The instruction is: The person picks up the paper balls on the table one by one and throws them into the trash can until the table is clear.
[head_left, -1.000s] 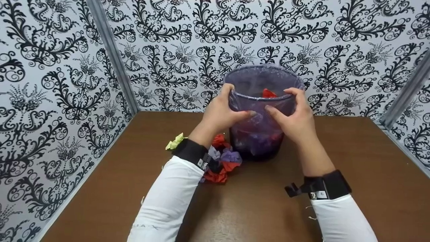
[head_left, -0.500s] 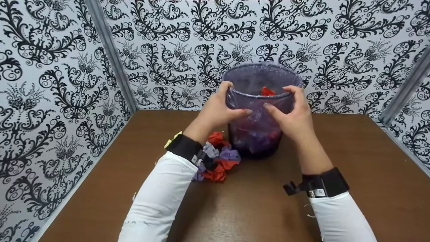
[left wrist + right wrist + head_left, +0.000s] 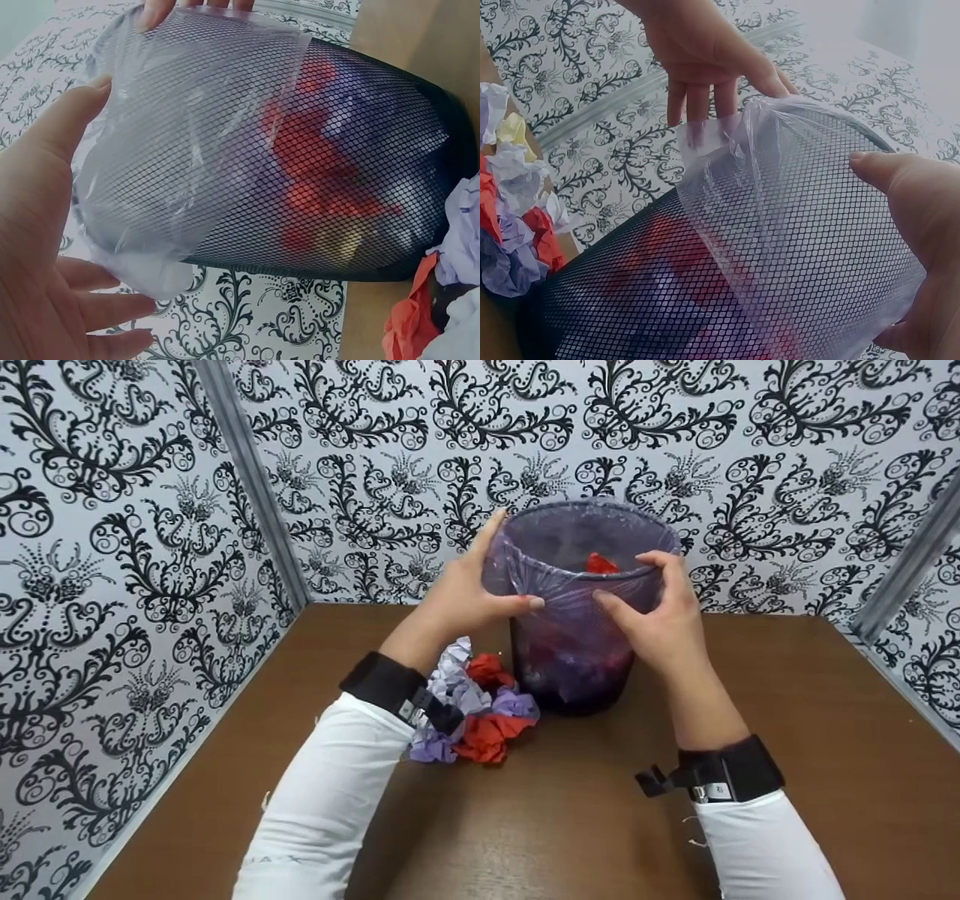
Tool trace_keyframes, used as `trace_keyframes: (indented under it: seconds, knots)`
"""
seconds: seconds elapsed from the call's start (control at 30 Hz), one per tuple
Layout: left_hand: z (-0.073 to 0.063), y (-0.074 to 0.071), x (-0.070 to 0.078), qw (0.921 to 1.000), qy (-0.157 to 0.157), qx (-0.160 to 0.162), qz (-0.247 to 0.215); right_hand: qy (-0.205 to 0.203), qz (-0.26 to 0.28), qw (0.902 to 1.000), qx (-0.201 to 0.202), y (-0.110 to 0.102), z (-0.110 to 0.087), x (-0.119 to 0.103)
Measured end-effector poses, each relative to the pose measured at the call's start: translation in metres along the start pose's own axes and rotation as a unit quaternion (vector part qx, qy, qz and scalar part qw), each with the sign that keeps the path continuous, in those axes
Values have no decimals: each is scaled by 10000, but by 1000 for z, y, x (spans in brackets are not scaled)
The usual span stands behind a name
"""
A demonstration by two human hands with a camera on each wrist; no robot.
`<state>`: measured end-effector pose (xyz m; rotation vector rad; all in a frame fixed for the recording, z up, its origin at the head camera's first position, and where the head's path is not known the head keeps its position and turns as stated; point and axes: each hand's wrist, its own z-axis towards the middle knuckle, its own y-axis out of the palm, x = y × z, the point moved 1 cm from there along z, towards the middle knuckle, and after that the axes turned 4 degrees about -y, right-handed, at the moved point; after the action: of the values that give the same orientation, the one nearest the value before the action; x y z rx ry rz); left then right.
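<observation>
A black mesh wastebasket (image 3: 576,679) stands upright on a brown wooden table (image 3: 570,817), a little right of the frame's centre in the head view. A translucent lavender plastic liner (image 3: 568,594) is folded over its rim and covers the upper outside wall.

The left hand (image 3: 461,596), left of the rim, has its thumb and fingers spread wide, the index finger pointing up; the thumb touches the liner, which bulges away from the rim there. The right hand (image 3: 670,619), at the right of the rim, grips the lined edge, index finger bent over the top and thumb against the front.

Inside, a red crumpled paper (image 3: 600,563) shows above the front rim, and more red and purple pieces show through the mesh. A pile of crumpled papers (image 3: 474,701), white, lavender and red, lies just beside the base, left of it in the head view and partly behind the left forearm; a yellow piece (image 3: 514,131) shows at the left edge of the right wrist view. Both wrists wear black straps (image 3: 384,681) above white sleeves (image 3: 315,787).
</observation>
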<state>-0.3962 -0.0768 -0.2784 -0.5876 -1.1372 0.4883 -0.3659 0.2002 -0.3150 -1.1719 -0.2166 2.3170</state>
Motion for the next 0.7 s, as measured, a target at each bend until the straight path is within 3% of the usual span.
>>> trace_keyframes:
  seconds: [0.2, 0.37, 0.5, 0.7]
  knots:
    - [-6, -19, -3, 9993, -261, 259, 42, 53, -27, 10000, -59, -1, 0, -1]
    - [-13, -34, -14, 9987, -387, 299, 142, 79, -61, 9999, -77, -2, 1, -2]
    - [-19, -47, -32, 9968, -626, 238, 431, 75, -45, 9999, -96, -2, 1, -2]
    - [-24, -58, -75, 9929, -749, 139, 912, 18, -33, 10000, -72, -1, 1, 1]
